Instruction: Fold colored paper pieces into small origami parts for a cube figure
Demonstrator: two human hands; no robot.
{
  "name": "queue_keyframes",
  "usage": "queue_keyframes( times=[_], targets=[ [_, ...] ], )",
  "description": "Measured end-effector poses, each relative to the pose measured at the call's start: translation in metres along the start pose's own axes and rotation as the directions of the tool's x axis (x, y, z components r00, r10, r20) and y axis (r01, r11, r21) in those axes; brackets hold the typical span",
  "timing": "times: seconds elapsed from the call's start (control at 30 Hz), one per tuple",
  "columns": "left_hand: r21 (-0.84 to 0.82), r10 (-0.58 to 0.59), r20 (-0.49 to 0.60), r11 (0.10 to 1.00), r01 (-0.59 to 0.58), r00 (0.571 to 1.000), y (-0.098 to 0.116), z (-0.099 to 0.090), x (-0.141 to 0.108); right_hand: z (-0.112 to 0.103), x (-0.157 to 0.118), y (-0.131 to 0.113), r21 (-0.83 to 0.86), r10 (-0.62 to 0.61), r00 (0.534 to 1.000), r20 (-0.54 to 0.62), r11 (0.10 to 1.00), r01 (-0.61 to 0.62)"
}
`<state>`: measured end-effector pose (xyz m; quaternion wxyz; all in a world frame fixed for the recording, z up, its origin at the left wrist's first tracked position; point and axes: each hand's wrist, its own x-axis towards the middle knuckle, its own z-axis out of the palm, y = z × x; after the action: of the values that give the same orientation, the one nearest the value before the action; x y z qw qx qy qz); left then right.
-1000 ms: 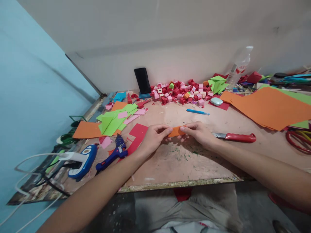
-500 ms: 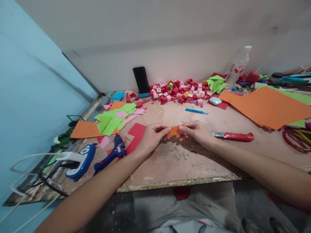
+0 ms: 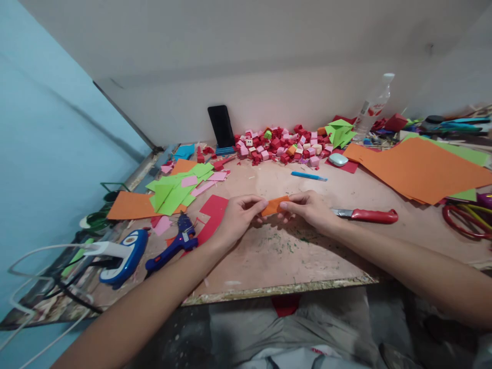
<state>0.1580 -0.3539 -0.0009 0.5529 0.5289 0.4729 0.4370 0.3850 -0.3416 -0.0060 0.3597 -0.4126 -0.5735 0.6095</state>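
Observation:
A small piece of orange paper (image 3: 274, 206) is stretched between my two hands, above the middle of the table's front part. My left hand (image 3: 246, 212) pinches its left end between thumb and fingers. On the other end, my right hand (image 3: 307, 207) has its thumb on top and its fingers behind. Both hands are closed on the paper, and the fingertips underneath are partly hidden. A red-handled knife (image 3: 365, 215) lies just right of my right hand. Red paper (image 3: 213, 212) lies beside my left wrist.
A blue glue gun (image 3: 172, 246) and a blue-white power strip (image 3: 126, 256) lie at left, near green paper pieces (image 3: 172, 192). Small paper cubes (image 3: 284, 146) are heaped by a phone (image 3: 221, 125). At right are a bottle (image 3: 372, 110), orange sheets (image 3: 426, 166) and scissors (image 3: 465, 223).
The orange paper is slightly more tilted, with its right end higher. Both hands keep their grip on it. The whole view has shifted a little.

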Motion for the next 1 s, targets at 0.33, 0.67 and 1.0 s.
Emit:
queue_keyframes(
  times=[0.33,0.67,1.0],
  targets=[
    [0.003,0.031,0.005,1.0,-0.031,1.0,0.0021,0.0006,-0.0023,-0.0006,-0.0009,-0.0037,-0.008,-0.022,0.999,-0.028,1.0,0.021],
    [-0.036,0.019,-0.004,0.999,-0.019,1.0,0.0027,-0.0005,0.0002,-0.0016,-0.0007,-0.0035,0.029,-0.049,0.997,-0.064,0.998,0.051],
    [-0.068,0.001,0.287,0.997,0.019,0.958,0.0034,0.0028,-0.0075,-0.0003,0.0012,0.0003,0.123,-0.059,0.995,-0.079,0.99,0.068]
  ],
)
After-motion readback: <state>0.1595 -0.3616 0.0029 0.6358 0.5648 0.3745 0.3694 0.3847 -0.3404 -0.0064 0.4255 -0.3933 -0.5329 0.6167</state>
